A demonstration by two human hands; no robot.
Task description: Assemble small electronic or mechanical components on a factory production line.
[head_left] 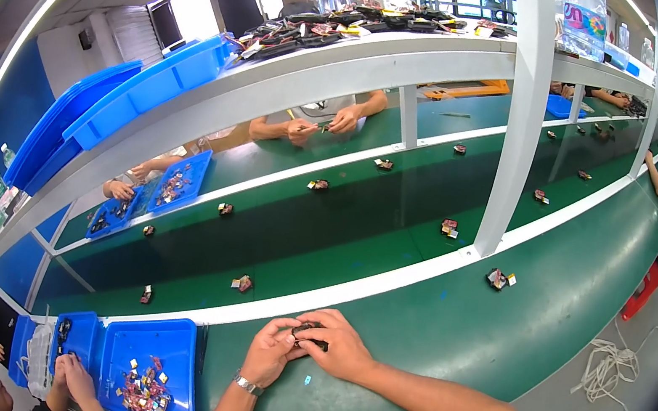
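Both my hands meet over the green worktop (404, 327) around a small black part (314, 336). My left hand (270, 352), with a metal-banded watch at its wrist, pinches the part from the left. My right hand (342, 348) curls over it from the right, fingers closed against it. Most of the part is hidden by the fingers, so its exact kind cannot be told. A tiny light-blue scrap (308, 380) lies just below my hands. Farther right on the worktop rests a small black piece with reddish wires and a white tag (498, 279).
A blue tray (192, 372) of small wired pieces stands left of me, beside a neighbour's hands (73, 380). Beyond the white rail, a green conveyor belt (356, 252) carries several similar pieces. A white post (519, 132) supports the loaded shelf above. People work across the belt.
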